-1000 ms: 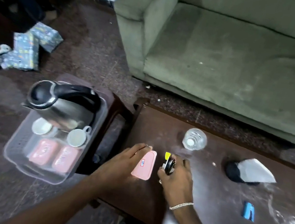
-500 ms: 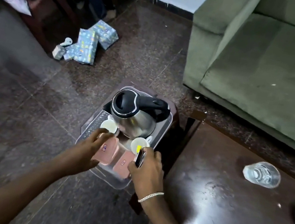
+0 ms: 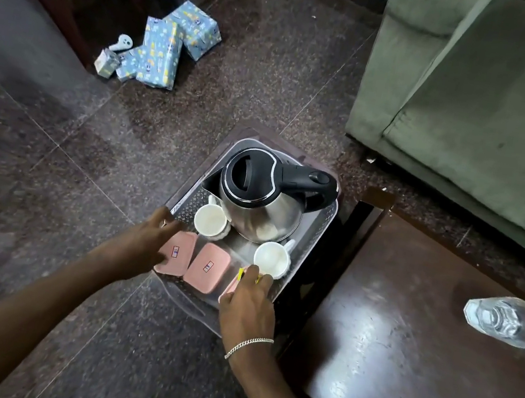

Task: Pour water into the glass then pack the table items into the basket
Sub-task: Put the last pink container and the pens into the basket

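R hand (image 3: 248,304), bracelet on wrist, sits at the near R corner of the basket (image 3: 316,232); fingers curled round a small yellow-tipped item (image 3: 241,273), grip closed on it, just over a third pink box edge (image 3: 228,288); what the item is can't be told, mostly hidden by fingers. L hand (image 3: 143,241) lies on the L pink box (image 3: 177,250), fingers spread and loose, not clearly gripping; looks like it's letting go or nudging the box flat. Middle pink box (image 3: 207,267) lies flat beside it, touching or nearly. Behind them two white cups (image 3: 210,219) (image 3: 272,258), upright, either side of the steel kettle (image 3: 260,195), which fills the far half. Basket stands on a low stool, just L of the dark wooden surface (image 3: 400,361); glass (image 3: 503,319) w/ water is on that surface, well apart to the R, not packed. Judged: boxes light, stiff plastic, smooth lids; take by long edges. Glass fragile, slippery if wet, may spill; hold round the mid-wall, keep upright. Kettle heavy; use handle. Far off: wrapped parcels (image 3: 161,50) on floor, green sofa (image 3: 495,109).
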Motion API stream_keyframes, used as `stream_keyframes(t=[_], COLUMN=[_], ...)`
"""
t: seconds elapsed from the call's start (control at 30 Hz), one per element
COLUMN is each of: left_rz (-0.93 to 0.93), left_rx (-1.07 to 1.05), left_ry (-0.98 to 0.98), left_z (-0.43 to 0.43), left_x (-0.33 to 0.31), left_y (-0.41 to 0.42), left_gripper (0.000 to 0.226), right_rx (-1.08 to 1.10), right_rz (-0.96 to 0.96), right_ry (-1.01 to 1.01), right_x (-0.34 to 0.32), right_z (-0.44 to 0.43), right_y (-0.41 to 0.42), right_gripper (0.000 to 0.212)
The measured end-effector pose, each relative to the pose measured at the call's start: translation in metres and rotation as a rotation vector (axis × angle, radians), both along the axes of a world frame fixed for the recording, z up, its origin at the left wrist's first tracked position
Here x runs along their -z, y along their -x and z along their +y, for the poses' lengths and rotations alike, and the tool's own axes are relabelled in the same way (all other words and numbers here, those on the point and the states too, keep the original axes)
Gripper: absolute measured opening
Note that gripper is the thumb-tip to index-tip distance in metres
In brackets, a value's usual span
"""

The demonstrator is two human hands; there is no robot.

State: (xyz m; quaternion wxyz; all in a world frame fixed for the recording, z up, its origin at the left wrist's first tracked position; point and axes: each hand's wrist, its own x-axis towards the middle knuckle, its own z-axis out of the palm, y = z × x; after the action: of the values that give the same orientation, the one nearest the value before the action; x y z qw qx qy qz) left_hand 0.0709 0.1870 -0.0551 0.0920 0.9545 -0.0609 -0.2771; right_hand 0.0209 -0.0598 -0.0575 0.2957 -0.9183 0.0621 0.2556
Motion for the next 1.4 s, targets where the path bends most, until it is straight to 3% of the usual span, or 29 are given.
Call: stream_keyframes(t=[0.3,0.53,0.67,0.83,1.1,1.4], left_rz=[-0.049,-0.139,-0.144,-0.342,-0.457,-0.252], left_rx=[0.134,0.141,0.14,0.188,0.382,0.583], left_ry=[-0.065,-0.162,-0.199,-0.228,0.082,0.278], left_z=[-0.011,-0.018,-0.026,-0.049,-0.167,-0.37], left_x=[0.003,0.003,-0.009,-0.034,-0.039,-0.006], left_y=[-0.01,-0.003,0.0,0.009,0.015,0.033], left_gripper=[0.071,0.05,0.051,0.029,0.038,0.056], right_rx=[0.02,0.016,0.022,0.017,0.147,0.359], right_rz=[-0.058,-0.01,-0.006,-0.158,-0.298,-0.317], right_ry=[0.058,0.008,-0.04,-0.05,-0.034,0.092], right_x=[0.006,0.009,0.003,-0.019,-0.025,0.007], right_z=[0.006,0.002,-0.007,-0.032,-0.154,-0.358], right_y=[0.003,-0.001,-0.001,0.004,0.025,0.096], right_gripper=[0.031,0.044,0.051,0.043,0.038,0.038])
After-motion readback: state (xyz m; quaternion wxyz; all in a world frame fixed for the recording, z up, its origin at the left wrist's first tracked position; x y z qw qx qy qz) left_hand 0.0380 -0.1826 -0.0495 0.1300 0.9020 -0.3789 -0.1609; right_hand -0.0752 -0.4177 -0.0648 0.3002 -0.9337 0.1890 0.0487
